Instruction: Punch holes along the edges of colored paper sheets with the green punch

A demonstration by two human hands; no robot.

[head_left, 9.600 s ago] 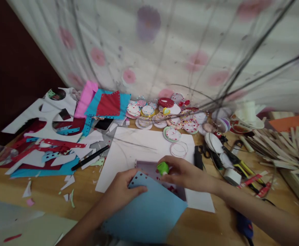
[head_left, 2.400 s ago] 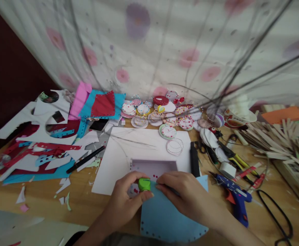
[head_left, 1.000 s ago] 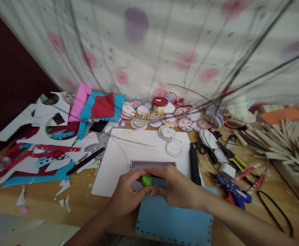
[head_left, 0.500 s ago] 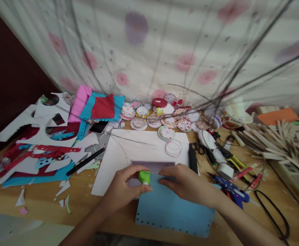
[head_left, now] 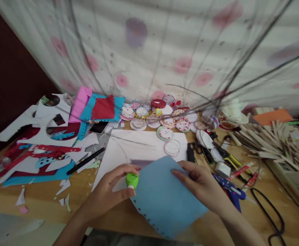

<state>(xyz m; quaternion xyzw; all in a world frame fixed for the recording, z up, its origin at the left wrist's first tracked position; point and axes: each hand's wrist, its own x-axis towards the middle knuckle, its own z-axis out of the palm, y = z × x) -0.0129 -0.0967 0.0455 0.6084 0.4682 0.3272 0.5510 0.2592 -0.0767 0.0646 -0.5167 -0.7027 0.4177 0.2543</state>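
My left hand (head_left: 111, 188) grips a small green hole punch (head_left: 132, 180) between thumb and fingers, just off the left edge of a blue sheet of paper (head_left: 162, 198). Dark holes run along that sheet's lower left edge. The thumb and fingers of my right hand (head_left: 199, 179) pinch the sheet near its upper right side, and it hangs tilted above the table's front edge. Behind it lies a shallow greyish tray or box (head_left: 143, 163), mostly hidden, on a large white sheet (head_left: 124, 143).
Paper offcuts (head_left: 42, 153) heap up at the left with a black pen (head_left: 86, 160). Decorated paper discs (head_left: 165, 118) line the back by the flowered curtain (head_left: 149, 51). Rightward are pliers (head_left: 231, 159), a blue glue gun (head_left: 228, 189), a black cord (head_left: 269, 212) and wooden sticks (head_left: 272, 143).
The punch has come away from the blue sheet's edge, moving left with my left hand. My right hand has turned and raised the sheet, so its holed edge now faces lower left.
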